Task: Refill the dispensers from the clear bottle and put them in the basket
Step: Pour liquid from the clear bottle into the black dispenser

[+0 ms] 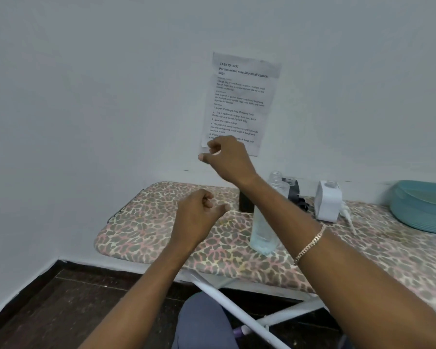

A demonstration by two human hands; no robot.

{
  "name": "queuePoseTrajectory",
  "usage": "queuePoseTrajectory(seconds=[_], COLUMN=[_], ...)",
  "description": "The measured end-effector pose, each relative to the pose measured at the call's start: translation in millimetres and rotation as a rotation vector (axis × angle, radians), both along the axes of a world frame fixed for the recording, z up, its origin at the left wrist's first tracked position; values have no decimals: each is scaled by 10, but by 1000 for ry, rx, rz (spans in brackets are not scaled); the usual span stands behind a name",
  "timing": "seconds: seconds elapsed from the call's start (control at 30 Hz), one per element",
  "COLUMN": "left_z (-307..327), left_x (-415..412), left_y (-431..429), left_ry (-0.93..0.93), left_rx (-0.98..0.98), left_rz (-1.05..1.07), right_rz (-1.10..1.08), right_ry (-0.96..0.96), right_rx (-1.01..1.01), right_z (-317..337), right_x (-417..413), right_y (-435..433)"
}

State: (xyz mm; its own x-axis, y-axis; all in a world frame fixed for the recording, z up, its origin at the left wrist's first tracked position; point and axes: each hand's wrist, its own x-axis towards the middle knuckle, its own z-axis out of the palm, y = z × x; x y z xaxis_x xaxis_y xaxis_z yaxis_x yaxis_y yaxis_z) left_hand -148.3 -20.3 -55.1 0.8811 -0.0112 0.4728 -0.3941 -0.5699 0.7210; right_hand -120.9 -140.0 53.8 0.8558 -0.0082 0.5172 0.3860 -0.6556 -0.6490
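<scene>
Fingers [208, 199] of the left hand [196, 217] and the right hand [228, 157] are curled, nothing held. Clear bottle [262, 233] is stood on the leopard-print ironing board [141, 230], partly hidden by the right forearm, touched by neither. "TASK ID 3797" is printed on the wall sheet [239, 102]; the ribbed teal basket [423, 210] is set rightward

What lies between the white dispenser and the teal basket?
Head view: a white pump lies beside the white dispenser; the cover onward to the teal basket is bare.
</scene>
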Motion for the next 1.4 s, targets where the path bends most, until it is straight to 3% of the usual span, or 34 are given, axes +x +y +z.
queuePoseTrajectory(seconds=[0.33,0.53,0.83,1.2,1.4], left_z=[-95,-209,-256,-194,-188], left_x=[-234,-351,-296,-198,-129], left_y=[-847,-1199,-1266,-903,-582], left_ry=[23,-23,-65,-105,-126], left_rx=[-35,-102,-126,-153,-151], left_rz=[-117,-113,-23,69,139], right_rz=[-197,-264,-164,-8,-151], right_ry=[-223,-92,211,212,204], right_rx=[200,246,370,439,351], right_z=[71,-375,-925,-968,-1067], right_x=[-748,-746,-582,-349,-176], right_y=[-1078,-1459,-1522,-1205,-1033])
